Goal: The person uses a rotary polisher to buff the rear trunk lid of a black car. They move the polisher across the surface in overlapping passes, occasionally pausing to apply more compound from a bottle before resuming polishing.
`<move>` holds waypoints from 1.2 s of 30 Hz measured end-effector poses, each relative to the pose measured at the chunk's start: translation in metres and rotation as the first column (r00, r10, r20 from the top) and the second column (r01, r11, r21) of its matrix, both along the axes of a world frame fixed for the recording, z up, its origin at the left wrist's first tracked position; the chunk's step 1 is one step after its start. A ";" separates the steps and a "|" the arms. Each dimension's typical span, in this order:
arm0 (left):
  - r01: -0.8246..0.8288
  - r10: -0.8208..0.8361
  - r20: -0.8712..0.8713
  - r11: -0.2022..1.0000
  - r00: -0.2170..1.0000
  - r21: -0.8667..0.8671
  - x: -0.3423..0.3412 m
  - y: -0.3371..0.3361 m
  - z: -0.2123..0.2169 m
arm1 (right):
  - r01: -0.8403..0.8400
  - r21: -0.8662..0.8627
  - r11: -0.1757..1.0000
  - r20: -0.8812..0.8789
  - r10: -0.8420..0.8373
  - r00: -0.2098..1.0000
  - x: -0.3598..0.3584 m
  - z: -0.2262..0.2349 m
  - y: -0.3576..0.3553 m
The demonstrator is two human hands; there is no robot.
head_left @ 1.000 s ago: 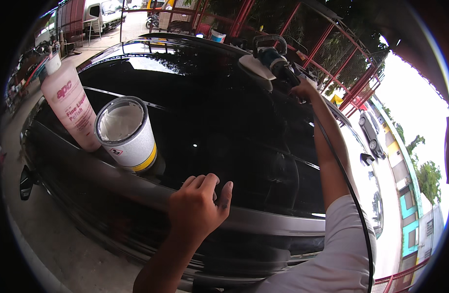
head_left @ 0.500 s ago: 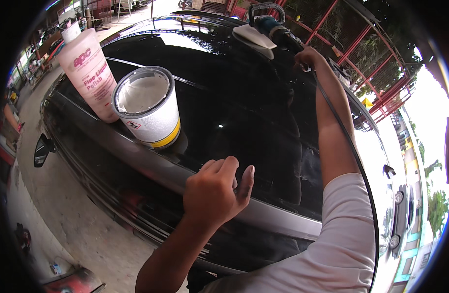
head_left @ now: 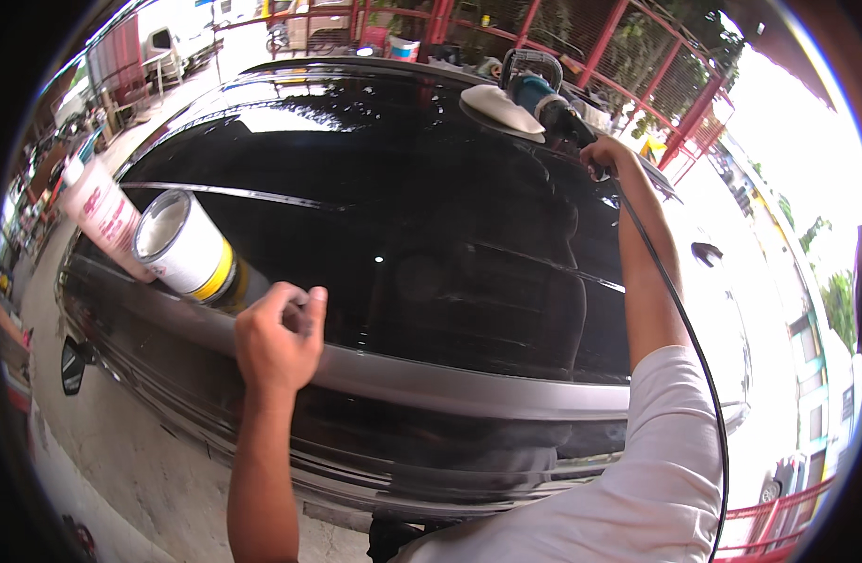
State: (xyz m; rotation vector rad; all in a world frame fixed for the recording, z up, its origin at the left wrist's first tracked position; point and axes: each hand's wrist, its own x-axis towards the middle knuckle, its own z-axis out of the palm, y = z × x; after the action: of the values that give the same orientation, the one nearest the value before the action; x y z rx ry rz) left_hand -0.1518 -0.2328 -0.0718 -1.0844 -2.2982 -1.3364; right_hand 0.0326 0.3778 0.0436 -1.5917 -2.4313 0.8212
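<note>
At the far right of the black car roof (head_left: 421, 244), my right hand (head_left: 607, 158) is wrapped round the rear handle of a teal and black polisher (head_left: 534, 94). Its pale, round pad (head_left: 501, 111) is tilted, with one side raised. The black cord (head_left: 670, 272) trails along my right arm. Over the near roof edge, my left hand (head_left: 279, 340) is held with fingers curled in and thumb up; I see nothing in it. Just beyond it stands an open white tin (head_left: 191, 249) with a yellow band and pale paste inside. A pink bottle (head_left: 107, 220) stands beside the tin.
A grey trim strip (head_left: 450, 389) runs along the near roof edge. The wing mirror (head_left: 72, 366) sticks out at the left. Behind the car are a red mesh fence (head_left: 600, 42) and a white and blue bucket (head_left: 404, 49). Concrete floor (head_left: 159, 479) shows at lower left.
The view has shifted, so the tin and bottle sit further left and look smaller. My left hand has moved left, nearer the tin, its fingers more curled. My right hand still grips the polisher.
</note>
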 end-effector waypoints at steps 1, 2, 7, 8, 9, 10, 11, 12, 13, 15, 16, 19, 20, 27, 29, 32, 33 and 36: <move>-0.003 0.003 0.001 1.000 1.000 -0.002 0.001 0.001 0.001 | 0.025 0.041 0.999 -0.018 -0.024 1.000 0.033 0.003 0.004; 0.005 -0.005 -0.012 1.000 1.000 0.010 0.003 0.005 0.002 | 0.050 0.083 0.995 -0.033 -0.048 0.998 0.068 0.000 0.016; -0.033 0.033 -0.055 0.999 0.998 0.002 0.010 0.009 0.001 | 0.136 0.233 0.963 0.141 -0.172 0.975 0.182 0.010 0.026; -0.045 0.045 -0.068 0.999 0.997 0.001 0.010 0.008 -0.001 | 0.178 0.197 0.964 0.053 -0.191 0.980 0.201 0.009 0.027; -0.059 0.059 -0.082 0.998 0.995 0.000 0.009 0.006 -0.002 | 0.224 0.182 0.957 -0.010 -0.226 0.974 0.215 0.005 0.028; -0.054 0.054 -0.058 0.999 0.997 0.000 0.010 0.011 -0.003 | 0.284 0.173 0.943 -0.067 -0.277 0.959 0.242 -0.001 0.037; -0.048 0.049 -0.077 0.999 0.996 0.021 0.010 0.016 -0.007 | 0.342 0.162 0.926 -0.124 -0.325 0.938 0.268 -0.003 0.045; -0.053 0.054 -0.079 0.998 0.995 0.020 0.011 0.017 -0.008 | 0.385 0.097 0.918 -0.118 -0.373 0.920 0.280 -0.002 0.048; -0.057 0.059 -0.082 0.998 0.995 0.021 0.013 0.018 -0.007 | 0.400 0.103 0.911 -0.149 -0.384 0.911 0.294 -0.001 0.049; -0.086 0.087 -0.110 0.996 0.990 0.014 0.015 0.017 -0.008 | 0.424 0.115 0.898 -0.206 -0.396 0.895 0.311 -0.002 0.045; -0.098 0.099 -0.130 0.995 0.987 0.018 0.014 0.017 -0.008 | 0.434 0.140 0.890 -0.246 -0.393 0.886 0.319 -0.002 0.042; -0.136 0.138 -0.142 0.990 0.980 0.018 0.014 0.014 -0.011 | 0.422 0.082 0.903 -0.218 -0.397 0.892 0.320 -0.005 0.042; -0.132 0.134 -0.143 0.991 0.981 0.024 0.014 0.016 -0.011 | 0.421 0.027 0.907 -0.231 -0.405 0.885 0.328 0.003 0.039; -0.094 0.101 -0.092 0.992 0.991 0.078 0.017 0.014 -0.008 | 0.302 0.060 0.952 -0.219 -0.282 0.934 0.267 -0.001 0.016; -0.074 0.081 -0.083 0.994 0.993 0.086 0.017 0.017 -0.006 | 0.272 0.002 0.962 -0.152 -0.269 0.951 0.241 0.003 0.019; -0.090 0.095 -0.068 0.993 0.993 0.071 0.014 0.012 -0.007 | 0.129 -0.049 0.990 -0.247 -0.137 0.959 0.162 -0.006 -0.011; -0.088 0.092 -0.050 0.993 0.994 0.081 0.013 0.012 -0.007 | 0.100 -0.036 0.994 -0.227 -0.106 0.968 0.136 -0.008 -0.022; -0.092 0.093 -0.030 0.995 0.995 0.036 0.014 0.009 0.002 | 0.019 0.029 0.999 -0.190 -0.013 0.982 0.056 -0.001 -0.062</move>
State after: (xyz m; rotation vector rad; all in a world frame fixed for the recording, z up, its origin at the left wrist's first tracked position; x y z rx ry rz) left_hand -0.1380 -0.2237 -0.0697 -0.9692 -2.2649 -1.3093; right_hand 0.0886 0.3153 0.0431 -1.4483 -2.2847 0.8851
